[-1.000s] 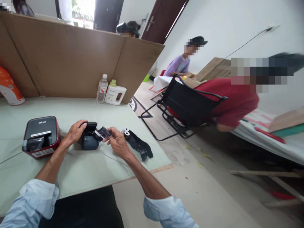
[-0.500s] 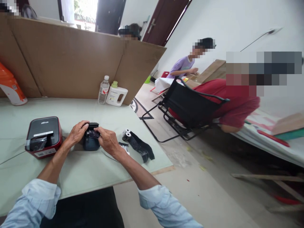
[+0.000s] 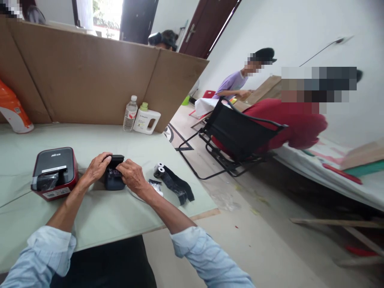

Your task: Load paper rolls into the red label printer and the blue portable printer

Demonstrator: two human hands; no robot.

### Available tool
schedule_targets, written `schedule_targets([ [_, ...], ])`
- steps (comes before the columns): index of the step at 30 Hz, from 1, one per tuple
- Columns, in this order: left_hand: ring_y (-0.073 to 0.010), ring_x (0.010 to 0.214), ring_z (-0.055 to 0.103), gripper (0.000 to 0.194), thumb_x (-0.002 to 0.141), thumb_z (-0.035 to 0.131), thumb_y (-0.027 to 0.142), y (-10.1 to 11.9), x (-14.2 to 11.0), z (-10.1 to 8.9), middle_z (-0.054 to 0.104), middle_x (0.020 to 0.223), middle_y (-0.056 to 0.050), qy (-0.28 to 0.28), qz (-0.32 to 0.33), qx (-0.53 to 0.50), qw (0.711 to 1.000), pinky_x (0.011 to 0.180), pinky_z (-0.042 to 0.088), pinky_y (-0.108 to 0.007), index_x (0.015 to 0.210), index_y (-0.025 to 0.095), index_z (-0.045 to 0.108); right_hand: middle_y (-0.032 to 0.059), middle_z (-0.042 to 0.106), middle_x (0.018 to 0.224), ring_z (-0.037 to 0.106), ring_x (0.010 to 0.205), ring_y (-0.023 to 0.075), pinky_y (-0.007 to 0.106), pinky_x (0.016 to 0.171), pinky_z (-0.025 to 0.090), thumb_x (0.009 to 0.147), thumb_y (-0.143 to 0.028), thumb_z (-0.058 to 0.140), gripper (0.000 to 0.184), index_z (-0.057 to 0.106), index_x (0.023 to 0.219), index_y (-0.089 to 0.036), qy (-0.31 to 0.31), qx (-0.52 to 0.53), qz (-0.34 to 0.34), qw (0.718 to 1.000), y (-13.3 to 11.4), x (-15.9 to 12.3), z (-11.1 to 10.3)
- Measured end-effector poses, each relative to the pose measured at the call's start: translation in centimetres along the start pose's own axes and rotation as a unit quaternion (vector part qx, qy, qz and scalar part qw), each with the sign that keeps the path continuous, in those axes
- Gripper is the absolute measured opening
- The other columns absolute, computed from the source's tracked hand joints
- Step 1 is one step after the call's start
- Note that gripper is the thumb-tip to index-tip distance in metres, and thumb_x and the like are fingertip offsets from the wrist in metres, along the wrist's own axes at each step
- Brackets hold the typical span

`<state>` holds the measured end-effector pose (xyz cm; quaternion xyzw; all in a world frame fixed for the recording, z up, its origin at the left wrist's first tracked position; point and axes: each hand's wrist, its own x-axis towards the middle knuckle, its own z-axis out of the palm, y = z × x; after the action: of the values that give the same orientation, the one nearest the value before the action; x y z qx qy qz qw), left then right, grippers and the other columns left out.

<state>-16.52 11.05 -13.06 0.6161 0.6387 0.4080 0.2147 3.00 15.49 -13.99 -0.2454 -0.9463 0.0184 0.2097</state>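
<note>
A small black printer (image 3: 115, 184) stands on the table before me with its lid (image 3: 117, 158) raised. The fingers of my left hand (image 3: 97, 167) are closed on the lid's left side. My right hand (image 3: 133, 177) is pinched at the right of the open compartment, on a dark shiny film (image 3: 114, 173) that lies partly inside; its fingertips are hidden. Left of my arm is a larger black and red printer (image 3: 57, 160) with clear film at its front. Beyond my right hand lie small rolls (image 3: 161, 169) with white cores and trailing black strips (image 3: 179, 187).
Crumpled plastic (image 3: 155, 185) lies beside my right wrist. A water bottle (image 3: 130, 116), a white jug (image 3: 146, 121) and an orange and white bottle (image 3: 16, 110) stand against a cardboard screen (image 3: 99, 80). To the right are a black chair (image 3: 240, 128) and people seated at other tables.
My right hand has moved slightly left and inward, bringing the dark film down into the compartment. My left hand stays on the lid.
</note>
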Motion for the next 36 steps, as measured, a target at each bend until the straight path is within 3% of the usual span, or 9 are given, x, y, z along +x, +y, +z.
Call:
schedule_targets([
  [8, -0.0275, 0.122, 0.065, 0.045, 0.094, 0.045, 0.044, -0.9, -0.5, 0.1, 0.072, 0.130, -0.010, -0.004, 0.012, -0.008, 1.000, 0.112, 0.047, -0.045, 0.123, 0.019, 0.069, 0.0077, 0.072, 0.095, 0.055, 0.095, 0.0257, 0.035, 0.083, 0.045, 0.085, -0.003, 0.063, 0.025, 0.071, 0.102, -0.019, -0.007, 0.012, -0.037, 0.999, -0.5, -1.5, -0.4],
  [15, -0.0277, 0.126, 0.063, 0.048, 0.094, 0.047, 0.042, -1.3, -1.5, -0.3, 0.068, 0.134, -0.012, -0.035, 0.048, 0.002, 0.998, 0.115, 0.046, -0.047, 0.131, 0.018, 0.066, 0.0102, 0.073, 0.115, 0.055, 0.110, 0.0295, 0.041, 0.090, 0.048, 0.085, -0.007, 0.067, 0.034, 0.066, 0.117, -0.019, -0.005, 0.013, -0.027, 1.000, -1.4, -2.4, -0.5],
  [25, -0.0289, 0.137, 0.055, 0.050, 0.090, 0.055, 0.035, -2.5, -1.7, -0.7, 0.060, 0.143, -0.013, -0.069, 0.077, -0.003, 0.995, 0.121, 0.041, -0.051, 0.136, 0.019, 0.064, 0.0186, 0.063, 0.131, 0.061, 0.115, 0.0311, 0.044, 0.097, 0.056, 0.085, -0.009, 0.064, 0.040, 0.068, 0.124, -0.014, 0.100, 0.047, -0.008, 0.994, -1.9, -4.4, 1.2],
  [28, -0.0283, 0.136, 0.055, 0.049, 0.086, 0.057, 0.030, -2.5, -1.9, -0.7, 0.060, 0.142, -0.012, -0.073, 0.072, -0.011, 0.995, 0.117, 0.046, -0.048, 0.134, 0.020, 0.065, 0.0218, 0.055, 0.147, 0.056, 0.129, 0.0336, 0.049, 0.106, 0.053, 0.090, -0.019, 0.066, 0.044, 0.062, 0.134, -0.013, 0.119, 0.079, 0.022, 0.990, -2.1, -4.6, 1.3],
  [32, -0.0274, 0.130, 0.058, 0.041, 0.088, 0.056, 0.034, -2.0, -2.1, -0.2, 0.063, 0.135, -0.011, -0.046, 0.063, -0.007, 0.997, 0.112, 0.049, -0.047, 0.126, 0.021, 0.067, 0.0244, 0.049, 0.156, 0.049, 0.142, 0.0342, 0.054, 0.114, 0.047, 0.095, -0.032, 0.068, 0.066, 0.045, 0.153, -0.010, 0.102, 0.119, 0.033, 0.987, -2.0, -4.6, 1.2],
  [36, -0.0265, 0.124, 0.062, 0.036, 0.092, 0.054, 0.039, -1.6, -2.1, 0.4, 0.066, 0.127, -0.010, -0.007, 0.057, 0.010, 0.998, 0.114, 0.046, -0.047, 0.119, 0.022, 0.068, 0.0239, 0.051, 0.155, 0.050, 0.142, 0.0339, 0.053, 0.116, 0.045, 0.095, -0.034, 0.069, 0.068, 0.045, 0.154, -0.010, 0.092, 0.121, 0.040, 0.988, -1.8, -4.6, 1.4],
])
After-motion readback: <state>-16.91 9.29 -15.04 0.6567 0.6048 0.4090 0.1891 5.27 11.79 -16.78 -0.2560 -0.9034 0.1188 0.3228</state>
